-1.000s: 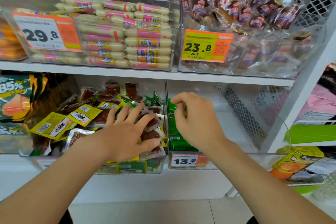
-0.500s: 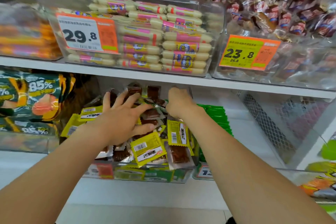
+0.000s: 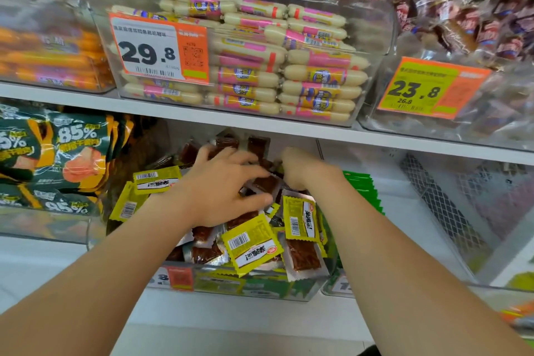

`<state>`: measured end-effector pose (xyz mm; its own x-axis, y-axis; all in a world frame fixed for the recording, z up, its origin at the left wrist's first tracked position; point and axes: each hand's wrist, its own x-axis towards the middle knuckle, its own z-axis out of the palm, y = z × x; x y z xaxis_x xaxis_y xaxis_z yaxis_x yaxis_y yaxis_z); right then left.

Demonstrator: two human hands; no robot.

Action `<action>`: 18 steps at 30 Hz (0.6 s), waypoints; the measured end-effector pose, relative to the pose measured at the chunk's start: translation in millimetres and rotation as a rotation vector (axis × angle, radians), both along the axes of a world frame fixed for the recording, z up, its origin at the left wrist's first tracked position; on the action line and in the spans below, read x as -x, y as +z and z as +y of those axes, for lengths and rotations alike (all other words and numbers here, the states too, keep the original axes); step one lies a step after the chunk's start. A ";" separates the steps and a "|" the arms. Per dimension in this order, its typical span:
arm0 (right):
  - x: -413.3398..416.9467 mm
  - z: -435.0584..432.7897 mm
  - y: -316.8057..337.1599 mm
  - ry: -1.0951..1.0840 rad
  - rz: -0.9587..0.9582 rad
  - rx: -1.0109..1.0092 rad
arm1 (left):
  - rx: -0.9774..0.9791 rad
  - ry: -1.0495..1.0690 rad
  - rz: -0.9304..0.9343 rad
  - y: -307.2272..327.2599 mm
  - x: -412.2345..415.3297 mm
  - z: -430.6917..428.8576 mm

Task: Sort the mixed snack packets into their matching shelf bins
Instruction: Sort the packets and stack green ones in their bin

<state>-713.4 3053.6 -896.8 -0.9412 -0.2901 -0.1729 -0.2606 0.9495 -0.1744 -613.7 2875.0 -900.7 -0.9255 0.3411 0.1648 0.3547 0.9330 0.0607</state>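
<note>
— Where are the packets (image 3: 251, 243)?
— Heaped in the bin (image 3: 245, 283), under both hands: the left hand (image 3: 222, 191) spread flat on them, the right hand (image 3: 300, 167) curled at the back, its grip hidden.
— And the green packets (image 3: 361, 185)?
— Just right of the right hand, the nearer one.

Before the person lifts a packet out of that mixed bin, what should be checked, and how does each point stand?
1. Left hand rests flat on the pile: ok.
2. Right hand has a packet pinched: cannot tell, blurred.
3. Clear plastic bin holds one kind: not ok, small yellow packets and clear packets of red-brown strips are mixed.
4. Flat green packets sit just right of it: ok.
</note>
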 end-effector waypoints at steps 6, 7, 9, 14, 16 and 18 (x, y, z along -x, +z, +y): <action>-38.6 9.1 11.1 0.041 0.222 0.112 | -0.073 0.078 0.057 10.7 1.0 -14.2; -44.7 11.2 13.8 0.063 0.243 0.136 | -0.091 0.086 0.046 11.5 0.0 -16.2; -57.7 18.1 18.1 0.117 0.267 0.183 | -0.111 0.095 0.019 12.1 -2.8 -17.9; -84.3 38.4 24.2 0.235 0.280 0.279 | -0.167 0.060 0.025 17.6 -8.1 -15.1; -91.9 44.2 25.8 0.266 0.313 0.329 | -0.133 0.055 0.022 17.3 -10.6 -13.5; -97.5 49.9 25.4 0.281 0.356 0.380 | -0.126 0.097 0.049 14.8 -13.2 -11.9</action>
